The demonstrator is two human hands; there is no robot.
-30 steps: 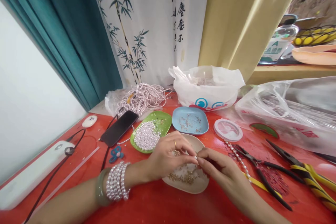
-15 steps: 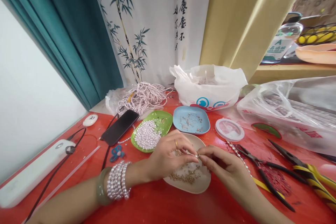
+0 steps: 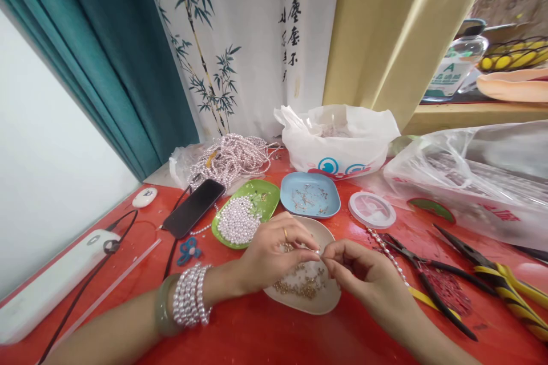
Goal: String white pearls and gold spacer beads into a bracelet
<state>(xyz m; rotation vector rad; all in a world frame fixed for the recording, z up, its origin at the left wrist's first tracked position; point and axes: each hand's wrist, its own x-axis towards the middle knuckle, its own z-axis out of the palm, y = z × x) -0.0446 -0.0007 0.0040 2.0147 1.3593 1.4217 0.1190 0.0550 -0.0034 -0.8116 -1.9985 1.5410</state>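
Note:
My left hand, with a gold ring on one finger, is closed in a pinch on a small white pearl bead. My right hand meets it fingertip to fingertip. Its thumb and index finger pinch something too small to make out, right beside the bead. Both hands are above a cream plate that holds loose gold-coloured beads. A green dish of pearl beads stands just beyond my left hand. Several strands of pearls and a pale green bangle circle my left wrist.
Behind the plate is a blue tray with small metal pins. Pliers and yellow-black pliers lie to the right. A phone, pearl strands, a white power strip and plastic bags surround the work area.
The whole view has shifted slightly. Both hands stay together over the cream plate, with only a small movement of the right fingertips against the bead.

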